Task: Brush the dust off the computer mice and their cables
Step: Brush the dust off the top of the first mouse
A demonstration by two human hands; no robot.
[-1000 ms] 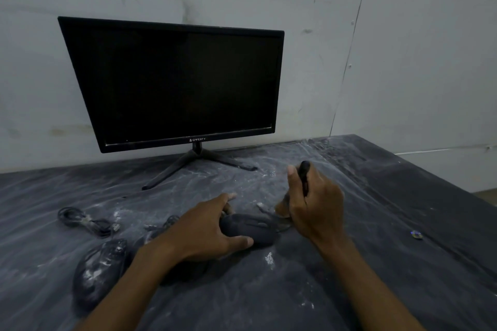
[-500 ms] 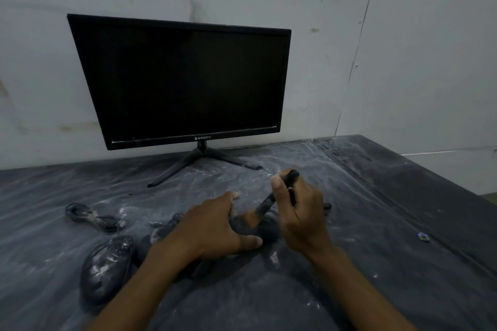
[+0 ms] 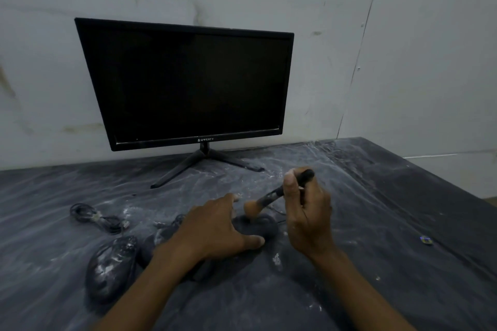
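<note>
Right hand (image 3: 308, 219) grips the brush (image 3: 271, 200), bristles on the centre mouse (image 3: 256, 224) steadied by the left hand (image 3: 217, 228); lower-left mouse (image 3: 110, 267) and cable (image 3: 94, 217) look dusty, seemingly undone.

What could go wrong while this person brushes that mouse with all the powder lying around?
The brush in the right hand may just sweep dust onto the already powdery table cover, where it could resettle on the mouse that the left hand steadies. Flicked dust might also land on the dusty mouse nearby or the coiled cable. The left hand hides part of the mouse, so a patch could be missed.
</note>
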